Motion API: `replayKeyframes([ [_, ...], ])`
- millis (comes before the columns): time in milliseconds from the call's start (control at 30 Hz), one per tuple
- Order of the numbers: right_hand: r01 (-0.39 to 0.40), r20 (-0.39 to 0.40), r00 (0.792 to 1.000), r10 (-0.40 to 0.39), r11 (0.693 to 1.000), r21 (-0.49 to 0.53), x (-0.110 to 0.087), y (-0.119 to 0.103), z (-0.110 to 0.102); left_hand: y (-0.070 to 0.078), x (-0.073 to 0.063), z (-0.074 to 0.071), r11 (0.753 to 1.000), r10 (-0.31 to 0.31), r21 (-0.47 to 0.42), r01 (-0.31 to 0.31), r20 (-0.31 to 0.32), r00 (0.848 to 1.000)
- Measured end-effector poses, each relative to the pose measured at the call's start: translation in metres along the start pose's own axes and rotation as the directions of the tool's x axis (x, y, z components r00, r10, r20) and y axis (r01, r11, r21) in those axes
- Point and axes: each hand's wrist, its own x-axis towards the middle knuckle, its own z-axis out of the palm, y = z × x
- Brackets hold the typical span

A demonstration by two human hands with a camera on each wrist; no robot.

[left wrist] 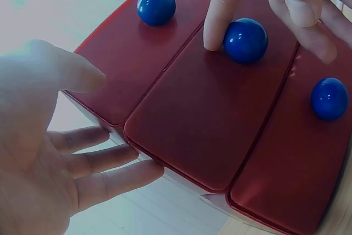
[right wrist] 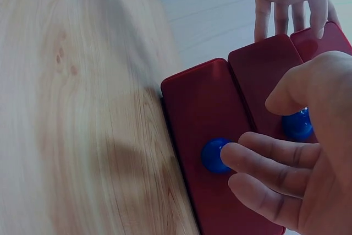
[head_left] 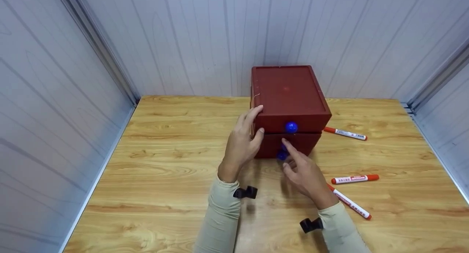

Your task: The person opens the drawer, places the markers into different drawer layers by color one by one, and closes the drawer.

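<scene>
A dark red cabinet (head_left: 289, 93) stands toward the back of the table, with three stacked drawers that each bear a round blue knob. My left hand (head_left: 240, 143) lies against its left side, fingers extended and thumb near the front edge. At the middle drawer (left wrist: 192, 108), the index finger of my right hand (head_left: 306, 170) touches the front just beside the middle knob (left wrist: 246, 41). The other right fingers are loosely bent, near the bottom knob (right wrist: 215, 156), and grip nothing. Above them is the top knob (head_left: 291, 127).
On the right side of the table lie three red-and-white markers: one marker (head_left: 346, 133) beside the cabinet, a second marker (head_left: 355, 178) nearer the front, and a third marker (head_left: 351, 202) close to the right wrist. Pale panel walls (head_left: 198, 40) enclose the table (head_left: 165, 194).
</scene>
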Motion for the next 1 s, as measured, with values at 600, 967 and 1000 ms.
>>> replayKeyframes([
  [600,-0.054,0.066,0.996,0.056,0.998,-0.032,0.0038,0.0020,0.0035,-0.0024,-0.0025,0.0019,1.000,-0.019,0.009,0.019,-0.015,1.000],
  [967,0.016,0.000,1.000,-0.016,1.000,-0.026,0.0043,0.0038,0.0016,-0.0031,-0.0003,0.0033,1.000,0.008,0.008,-0.008,-0.019,1.000],
  [1000,0.031,-0.012,0.999,-0.031,0.999,-0.026,0.0048,0.0038,0.0010,-0.0028,-0.0001,0.0034,1.000,0.010,0.011,-0.010,-0.019,1.000],
])
